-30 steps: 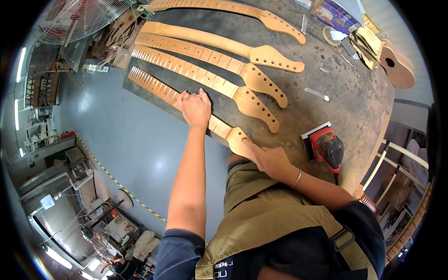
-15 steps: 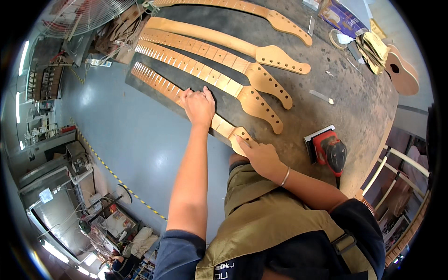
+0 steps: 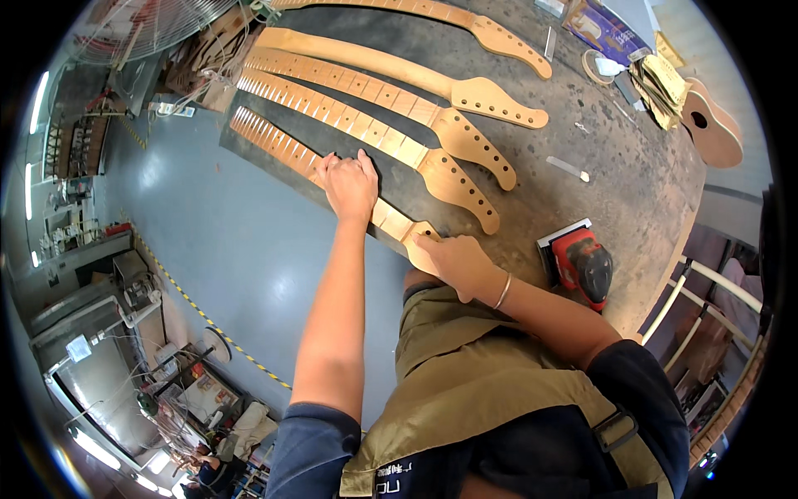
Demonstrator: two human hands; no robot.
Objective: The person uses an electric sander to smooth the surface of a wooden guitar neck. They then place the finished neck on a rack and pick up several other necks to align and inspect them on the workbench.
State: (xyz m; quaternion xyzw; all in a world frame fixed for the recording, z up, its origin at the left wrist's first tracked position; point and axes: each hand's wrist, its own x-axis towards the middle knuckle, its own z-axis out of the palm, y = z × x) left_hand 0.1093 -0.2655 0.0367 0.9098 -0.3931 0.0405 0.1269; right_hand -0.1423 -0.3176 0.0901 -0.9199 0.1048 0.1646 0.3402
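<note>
Along the near edge of the worktable lies a guitar neck, fingerboard up, its pale fret lines showing. My left hand is wrapped over the middle of this neck, hiding part of the fingerboard. At the headstock end my right hand is closed around it, with the thumb on its face; most of the headstock is hidden under the fingers. Just beyond lie two more necks with fingerboards up, the closer neck and another neck. Behind them a neck rests with its smooth back up.
A red and black power sander stands on the table to the right. Farther off are a fourth loose neck, a flat strip, a purple box, yellow sanding sheets and a guitar body. A fan is at far left.
The whole view has shifted slightly. My right hand has changed its hold a little on the headstock; my left hand stays in place on the neck.
</note>
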